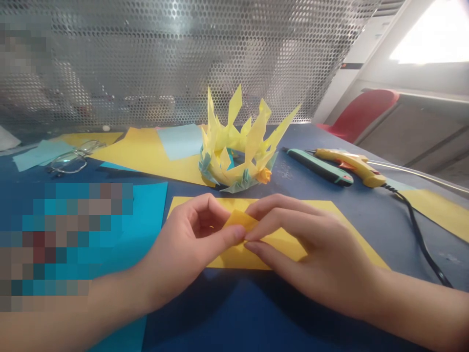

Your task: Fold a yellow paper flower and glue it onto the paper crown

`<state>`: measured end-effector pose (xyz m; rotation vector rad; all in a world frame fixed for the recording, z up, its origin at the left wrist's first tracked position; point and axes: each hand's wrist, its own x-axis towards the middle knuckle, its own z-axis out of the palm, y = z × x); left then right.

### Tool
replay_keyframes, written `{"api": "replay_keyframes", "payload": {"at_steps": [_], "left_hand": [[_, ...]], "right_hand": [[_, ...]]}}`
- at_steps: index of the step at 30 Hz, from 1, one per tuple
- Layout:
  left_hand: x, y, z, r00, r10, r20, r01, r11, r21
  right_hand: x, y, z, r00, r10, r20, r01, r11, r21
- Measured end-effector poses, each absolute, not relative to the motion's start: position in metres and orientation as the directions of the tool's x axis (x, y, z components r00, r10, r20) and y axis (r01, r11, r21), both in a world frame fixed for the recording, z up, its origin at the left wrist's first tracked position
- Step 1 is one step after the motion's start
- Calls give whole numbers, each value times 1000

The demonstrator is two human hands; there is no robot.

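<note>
My left hand [190, 239] and my right hand [311, 249] meet at the middle of the table, both pinching a small folded piece of yellow paper [240, 220]. The fingertips of the two hands touch over its fold. Under them lies a larger yellow sheet [344, 220] flat on the dark blue table [227, 313]. Just behind stands a spiky yellow paper crown [240, 146] with teal pieces at its base and a small orange paper flower.
A teal utility knife [318, 166] and a yellow glue gun [351, 166] with a black cord lie at the right. Eyeglasses [71, 159] rest at the left among yellow and light blue sheets. A cyan sheet [146, 210] lies front left. A perforated metal screen stands behind; a red chair [361, 112] is beyond.
</note>
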<state>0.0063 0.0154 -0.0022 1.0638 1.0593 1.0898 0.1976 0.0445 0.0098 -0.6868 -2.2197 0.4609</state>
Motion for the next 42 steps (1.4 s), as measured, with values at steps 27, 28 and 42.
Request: {"api": "replay_keyframes", "payload": {"at_steps": [27,28,42], "left_hand": [[8,13,-4,143,989,-42,0,43,999],[8,13,-4,145,988,-51,-5,52,999],[7,17,0,176,970,-168,-31,177,984]], "right_hand": [[195,46,4,-528,844,96,146,201,-969],[195,45,5,-530,842,105,165,223,-961],[192,44,6,-563,788,250,230,440,-868]]}}
